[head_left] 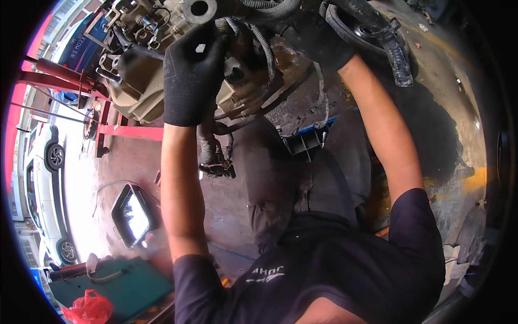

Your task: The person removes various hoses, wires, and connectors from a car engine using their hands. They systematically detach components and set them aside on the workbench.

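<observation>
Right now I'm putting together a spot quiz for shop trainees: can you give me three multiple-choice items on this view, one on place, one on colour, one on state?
1. Where is the left hand?
A. on the engine assembly
B. on the white car
C. on the red bag

2. What colour are the gloves?
A. white
B. black
C. yellow

3. How does the right hand stand?
A. hanging free
B. raised against the machinery
C. resting on the floor

Answers: 1 A, the glove presses on the metal housing among hoses. 2 B, both gloves are dark black knit. 3 B, the arm reaches up to the parts.
</observation>
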Demonstrator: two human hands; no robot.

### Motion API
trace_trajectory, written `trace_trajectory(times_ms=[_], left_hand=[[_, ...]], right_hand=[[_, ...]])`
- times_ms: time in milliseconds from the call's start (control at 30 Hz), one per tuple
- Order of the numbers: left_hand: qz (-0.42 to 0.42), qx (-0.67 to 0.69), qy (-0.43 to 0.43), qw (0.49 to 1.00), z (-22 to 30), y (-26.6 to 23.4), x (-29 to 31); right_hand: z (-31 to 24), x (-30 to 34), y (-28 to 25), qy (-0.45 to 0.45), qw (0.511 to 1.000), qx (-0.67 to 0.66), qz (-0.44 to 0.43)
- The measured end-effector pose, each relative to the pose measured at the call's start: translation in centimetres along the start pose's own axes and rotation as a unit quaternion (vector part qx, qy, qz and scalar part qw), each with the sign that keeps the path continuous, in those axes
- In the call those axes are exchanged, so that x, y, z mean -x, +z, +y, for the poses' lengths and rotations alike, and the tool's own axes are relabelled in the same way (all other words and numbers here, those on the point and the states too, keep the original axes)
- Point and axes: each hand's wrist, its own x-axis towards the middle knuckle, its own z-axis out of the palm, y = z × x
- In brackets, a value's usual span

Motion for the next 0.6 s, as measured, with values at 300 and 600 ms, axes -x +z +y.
trace_trajectory(times_ms=[300,600], left_hand=[[-0.065,-0.244,0.120,0.960,-0.6,-0.7,0.7],[-0.001,-0.313,0.230,0.921,1.8,2.5,0.7]], right_hand=[[-5.7,0.5,-1.6,0.177,0.975,-0.027,0.129],[-3.5,2.3,0.4,0.251,0.937,-0.157,0.184]])
